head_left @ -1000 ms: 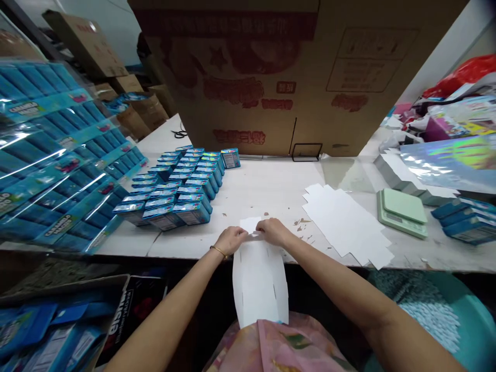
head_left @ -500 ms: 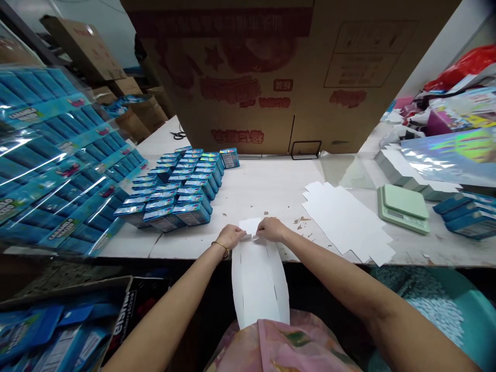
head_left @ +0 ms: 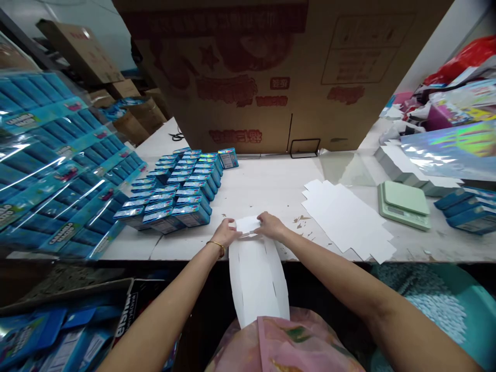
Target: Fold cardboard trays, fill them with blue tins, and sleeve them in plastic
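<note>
A white die-cut cardboard sheet [head_left: 256, 287] stretches from the table's front edge down to my lap, its long sides curving upward. At its far end, my left hand [head_left: 227, 232] pinches the left corner of the end flap, a gold bracelet round the wrist. My right hand [head_left: 270, 226] grips the flap's right corner with thumb and fingers. Between the two hands the flap is bent up along its crease. To the right lies a stack of flat white die-cut sheets [head_left: 344, 219], and to the left stand rows of small blue boxes [head_left: 182, 191].
A big brown carton [head_left: 263, 77] stands at the back. On the right are a green scale [head_left: 405, 204], several blue boxes [head_left: 473, 209] and a teal tub [head_left: 476, 315] below. Plastic-wrapped blue display packs [head_left: 58, 165] lean at left, above an open carton [head_left: 65, 330] of blue packaging.
My hands have moved slightly apart, the left one shifting left along the flap. More of the flap's bent end shows between them. The surrounding objects stay in place.
</note>
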